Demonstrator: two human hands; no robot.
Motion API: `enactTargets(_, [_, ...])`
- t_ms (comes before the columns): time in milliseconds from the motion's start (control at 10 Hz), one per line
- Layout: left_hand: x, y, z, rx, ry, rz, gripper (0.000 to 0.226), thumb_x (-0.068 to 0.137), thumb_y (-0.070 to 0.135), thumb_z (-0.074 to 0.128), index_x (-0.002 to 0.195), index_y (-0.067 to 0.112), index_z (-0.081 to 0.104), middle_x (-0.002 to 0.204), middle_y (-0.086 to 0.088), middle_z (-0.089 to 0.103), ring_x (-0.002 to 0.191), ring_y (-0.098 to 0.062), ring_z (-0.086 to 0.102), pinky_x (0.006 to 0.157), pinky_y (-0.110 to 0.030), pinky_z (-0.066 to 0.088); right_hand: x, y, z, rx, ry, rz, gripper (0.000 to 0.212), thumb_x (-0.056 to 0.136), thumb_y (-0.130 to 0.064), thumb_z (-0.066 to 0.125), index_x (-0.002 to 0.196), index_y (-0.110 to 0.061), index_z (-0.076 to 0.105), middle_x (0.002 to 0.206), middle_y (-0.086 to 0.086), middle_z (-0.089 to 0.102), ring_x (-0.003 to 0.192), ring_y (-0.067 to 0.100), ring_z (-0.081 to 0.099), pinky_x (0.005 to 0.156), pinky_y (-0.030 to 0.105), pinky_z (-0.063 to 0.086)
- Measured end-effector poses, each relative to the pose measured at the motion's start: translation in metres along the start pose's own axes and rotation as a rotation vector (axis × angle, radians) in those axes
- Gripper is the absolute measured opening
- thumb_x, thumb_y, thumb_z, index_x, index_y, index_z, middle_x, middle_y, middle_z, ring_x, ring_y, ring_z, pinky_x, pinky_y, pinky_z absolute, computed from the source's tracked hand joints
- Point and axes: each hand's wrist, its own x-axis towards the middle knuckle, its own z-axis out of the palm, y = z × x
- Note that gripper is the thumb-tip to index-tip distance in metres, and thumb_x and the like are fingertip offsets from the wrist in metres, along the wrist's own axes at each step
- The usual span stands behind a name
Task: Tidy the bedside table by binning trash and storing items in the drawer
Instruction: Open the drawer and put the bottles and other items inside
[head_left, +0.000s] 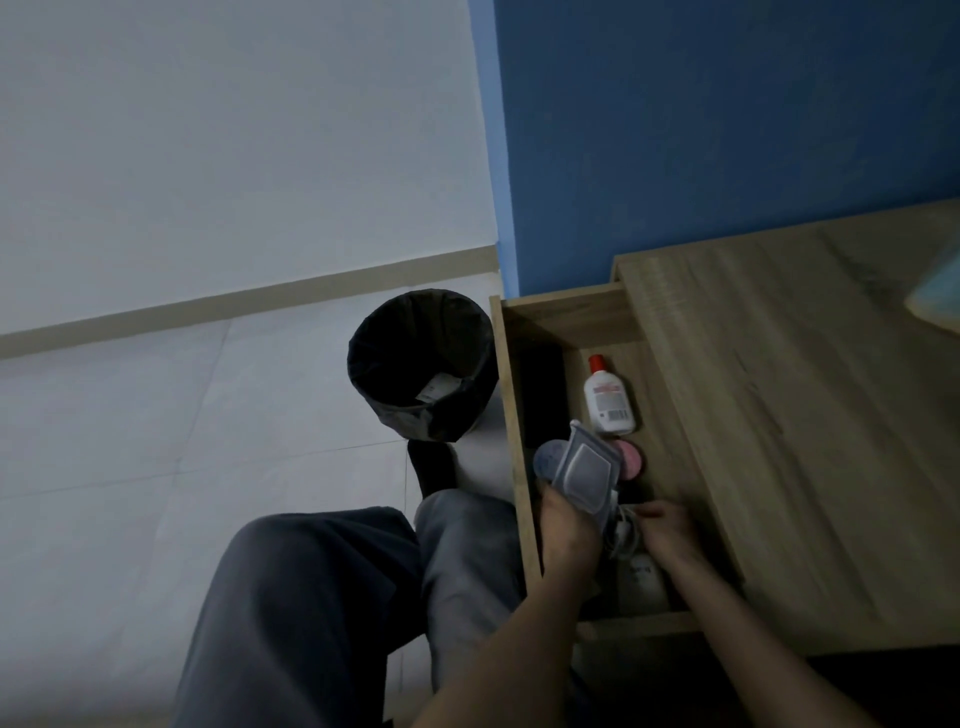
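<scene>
Two hands (566, 525) in drawer (511, 415); bottle (608, 397) inside

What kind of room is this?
Probably a bedroom: a wooden bedside table with its drawer pulled open stands against a blue wall, and a small lined bin sits beside it on the tiled floor.

one head view, steeply downward and close over the open drawer (519, 415), tilted sideways
</scene>
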Motion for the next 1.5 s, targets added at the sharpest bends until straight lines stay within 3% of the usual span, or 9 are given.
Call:
enactTargets(200, [-0.006, 0.008, 0.003, 0.122, 0.003, -0.012, 0.052, 0.095, 0.021, 0.050, 0.142, 0.008, 0.032, 0.145, -0.015, 0.041, 0.132, -0.030, 0.045, 0.109, -0.041, 0.040, -0.009, -0.005, -0.012, -0.046, -0.029, -0.022, 0.024, 0.084, -0.003, 0.055, 0.106, 0.007, 0.062, 0.110, 0.024, 0.065, 0.090, 0.023, 0.056, 0.076, 0.031, 0.041])
enactTargets(300, [-0.011, 0.011, -0.004, 0.155, 0.015, 0.026, 0.053, 0.093, 0.023, 0.053, 0.141, 0.010, 0.034, 0.145, -0.013, 0.038, 0.131, -0.029, 0.043, 0.110, -0.042, 0.040, -0.021, -0.013, -0.017, -0.094, 0.004, -0.092, 0.030, 0.086, -0.003, 0.052, 0.115, 0.004, 0.057, 0.118, 0.023, 0.062, 0.102, 0.028, 0.058, 0.079, 0.027, 0.037])
enactTargets(500, [-0.021, 0.031, -0.037, -0.010, 0.103, 0.313, 0.044, 0.093, 0.017, 0.052, 0.136, 0.019, 0.042, 0.139, 0.000, 0.041, 0.125, -0.015, 0.045, 0.105, -0.028, 0.042, -0.063, -0.039, -0.031, -0.196, 0.055, -0.518, 0.030, 0.086, -0.005, 0.051, 0.114, -0.012, 0.058, 0.117, 0.009, 0.062, 0.108, 0.023, 0.057, 0.080, 0.025, 0.041])
enactTargets(600, [-0.014, 0.041, -0.046, -0.084, 0.226, 0.423, 0.045, 0.092, 0.009, 0.050, 0.136, 0.017, 0.046, 0.145, 0.000, 0.035, 0.135, -0.016, 0.037, 0.114, -0.030, 0.035, -0.077, -0.042, -0.061, -0.107, 0.151, -0.582, 0.024, 0.085, -0.005, 0.054, 0.101, -0.023, 0.057, 0.103, 0.001, 0.063, 0.097, 0.018, 0.060, 0.076, 0.026, 0.046])
enactTargets(700, [0.003, 0.039, -0.041, -0.173, 0.232, 0.151, 0.056, 0.091, 0.012, 0.052, 0.144, 0.014, 0.036, 0.153, -0.009, 0.030, 0.141, -0.027, 0.030, 0.115, -0.043, 0.032, -0.076, -0.021, -0.107, -0.061, 0.310, -0.552, 0.031, 0.080, 0.003, 0.058, 0.094, -0.025, 0.055, 0.096, 0.006, 0.067, 0.092, 0.025, 0.064, 0.077, 0.019, 0.047])
enactTargets(800, [0.008, 0.038, -0.033, -0.284, 0.148, -0.031, 0.057, 0.091, 0.014, 0.051, 0.145, 0.011, 0.033, 0.147, -0.015, 0.040, 0.135, -0.033, 0.041, 0.111, -0.046, 0.036, -0.076, -0.007, -0.141, -0.027, 0.397, -0.483, 0.031, 0.079, 0.007, 0.058, 0.099, -0.016, 0.059, 0.095, 0.010, 0.066, 0.096, 0.029, 0.064, 0.073, 0.016, 0.043])
enactTargets(1100, [0.020, 0.046, -0.019, -0.336, 0.071, -0.123, 0.039, 0.092, 0.017, 0.049, 0.127, -0.001, 0.052, 0.122, -0.023, 0.060, 0.114, -0.037, 0.057, 0.097, -0.038, 0.045, -0.073, 0.025, -0.234, 0.296, 0.886, -0.181, 0.029, 0.080, 0.002, 0.062, 0.108, 0.004, 0.056, 0.114, 0.024, 0.056, 0.099, 0.040, 0.055, 0.089, 0.046, 0.041])
enactTargets(1300, [0.017, 0.058, -0.007, -0.415, 0.014, -0.117, 0.045, 0.093, 0.018, 0.049, 0.135, 0.000, 0.046, 0.129, -0.025, 0.057, 0.119, -0.039, 0.054, 0.105, -0.045, 0.042, -0.052, 0.036, -0.243, 0.072, 0.937, -0.061, 0.036, 0.079, -0.008, 0.064, 0.113, -0.001, 0.054, 0.119, 0.027, 0.053, 0.104, 0.044, 0.053, 0.095, 0.057, 0.040])
enactTargets(1500, [0.011, 0.080, 0.008, -0.498, -0.080, -0.100, 0.046, 0.100, 0.024, 0.044, 0.139, 0.000, 0.043, 0.139, -0.024, 0.051, 0.126, -0.039, 0.049, 0.109, -0.045, 0.038, -0.037, 0.048, -0.222, -0.166, 1.114, -0.159, 0.024, 0.072, -0.006, 0.055, 0.094, 0.003, 0.061, 0.108, 0.030, 0.056, 0.094, 0.046, 0.050, 0.085, 0.055, 0.043])
